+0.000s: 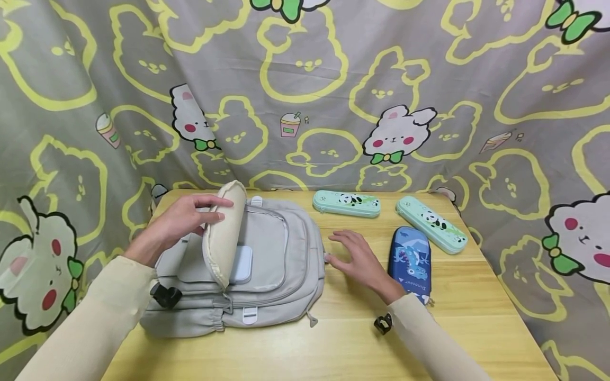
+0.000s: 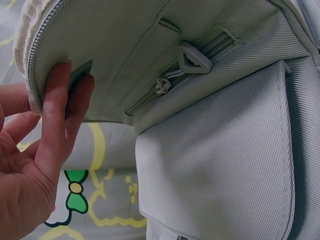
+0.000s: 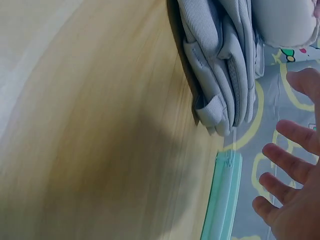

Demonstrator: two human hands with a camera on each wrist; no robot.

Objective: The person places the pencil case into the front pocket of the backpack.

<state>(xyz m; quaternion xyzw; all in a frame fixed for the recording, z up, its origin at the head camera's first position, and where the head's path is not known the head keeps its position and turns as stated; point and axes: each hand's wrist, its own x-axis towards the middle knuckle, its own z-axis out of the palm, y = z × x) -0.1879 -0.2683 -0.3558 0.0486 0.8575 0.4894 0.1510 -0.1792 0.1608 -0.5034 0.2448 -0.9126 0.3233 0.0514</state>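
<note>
A grey backpack [image 1: 305, 254] lies on the table with its front pocket unzipped. My left hand [image 1: 183, 219] grips the edge of the pocket's flap [image 1: 226, 233] and holds it raised, its cream lining facing right. In the left wrist view, the thumb is on one side of the zippered edge and fingers [image 2: 54, 117] on the grey outer side. A pale blue flat object [image 1: 242, 263] sits in the pocket, partly hidden by the flap. My right hand [image 1: 359, 262] hovers spread and holding nothing, between the backpack's right end and a blue dinosaur pencil case [image 1: 411, 259].
Two mint panda pencil cases lie at the back right: one case [image 1: 347, 204] near the backpack's top, the other case [image 1: 431, 225] slanted farther right. A patterned curtain [image 1: 329, 106] hangs behind the wooden table [image 1: 472, 317] and along its sides.
</note>
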